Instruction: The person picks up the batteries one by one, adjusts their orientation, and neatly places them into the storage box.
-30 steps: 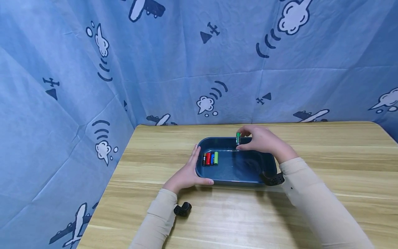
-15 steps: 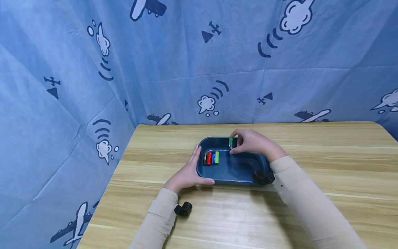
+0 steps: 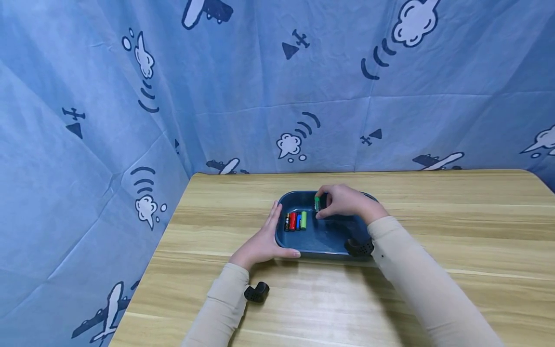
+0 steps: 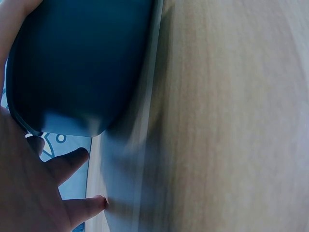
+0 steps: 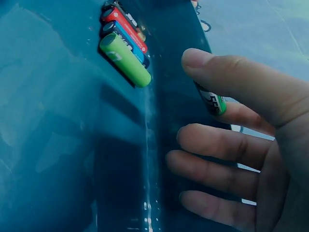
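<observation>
Thumb and index finger of my right hand [image 3: 344,201] pinch a dark green battery [image 3: 317,204] by its ends, upright above the dark blue tray [image 3: 329,243]. In the right wrist view that battery [image 5: 212,100] is partly hidden by the thumb. Side by side at the tray's left end lie a black battery [image 3: 287,222], a red battery [image 3: 292,221], a blue battery [image 3: 298,221] and a light green battery [image 3: 303,220]. My left hand [image 3: 262,243] rests against the tray's left end, fingers spread along its outside and thumb along the front wall.
The tray stands on a wooden table [image 3: 208,226]. A blue curtain [image 3: 243,86] with printed planes hangs behind and to the left. Each wrist wears a small black camera, the left one [image 3: 257,292] just above the tabletop.
My right hand has moved left and a little lower with the dark green battery, closer to the row. The left hand and the tray have stayed in place.
</observation>
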The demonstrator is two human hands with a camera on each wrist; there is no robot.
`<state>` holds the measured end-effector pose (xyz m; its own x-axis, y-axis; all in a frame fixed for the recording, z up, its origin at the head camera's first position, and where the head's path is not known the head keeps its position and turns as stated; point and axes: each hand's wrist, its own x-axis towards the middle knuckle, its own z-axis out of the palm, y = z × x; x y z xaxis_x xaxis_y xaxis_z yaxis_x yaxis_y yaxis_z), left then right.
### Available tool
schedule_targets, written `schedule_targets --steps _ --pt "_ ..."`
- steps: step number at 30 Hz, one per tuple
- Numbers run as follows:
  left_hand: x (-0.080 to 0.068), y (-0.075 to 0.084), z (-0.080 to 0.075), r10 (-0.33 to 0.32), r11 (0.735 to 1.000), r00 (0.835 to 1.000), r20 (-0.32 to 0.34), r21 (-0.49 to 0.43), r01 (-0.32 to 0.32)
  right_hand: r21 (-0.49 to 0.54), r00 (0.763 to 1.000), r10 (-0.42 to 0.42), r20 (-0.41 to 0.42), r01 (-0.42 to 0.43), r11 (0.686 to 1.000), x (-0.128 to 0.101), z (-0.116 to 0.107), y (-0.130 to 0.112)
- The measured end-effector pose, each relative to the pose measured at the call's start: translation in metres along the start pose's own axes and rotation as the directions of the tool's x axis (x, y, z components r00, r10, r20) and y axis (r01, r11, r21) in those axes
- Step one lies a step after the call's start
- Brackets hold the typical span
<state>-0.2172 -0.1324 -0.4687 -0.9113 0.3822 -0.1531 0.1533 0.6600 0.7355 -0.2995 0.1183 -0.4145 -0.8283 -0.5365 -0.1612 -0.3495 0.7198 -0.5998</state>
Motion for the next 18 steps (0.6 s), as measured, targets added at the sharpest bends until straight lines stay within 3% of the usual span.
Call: schedule_targets --steps 9,18 --pt "0.001 -0.001 0.001 0.012 1.000 1.000 -0.003 0.005 -0.012 0.008 0.999 0.024 0.047 -0.024 1.000 0.006 0.005 0.001" --pt "0.001 -0.002 0.001 0.016 1.000 1.000 -0.004 0.004 -0.016 0.124 0.998 -0.007 0.063 -0.001 0.992 0.010 0.012 0.011"
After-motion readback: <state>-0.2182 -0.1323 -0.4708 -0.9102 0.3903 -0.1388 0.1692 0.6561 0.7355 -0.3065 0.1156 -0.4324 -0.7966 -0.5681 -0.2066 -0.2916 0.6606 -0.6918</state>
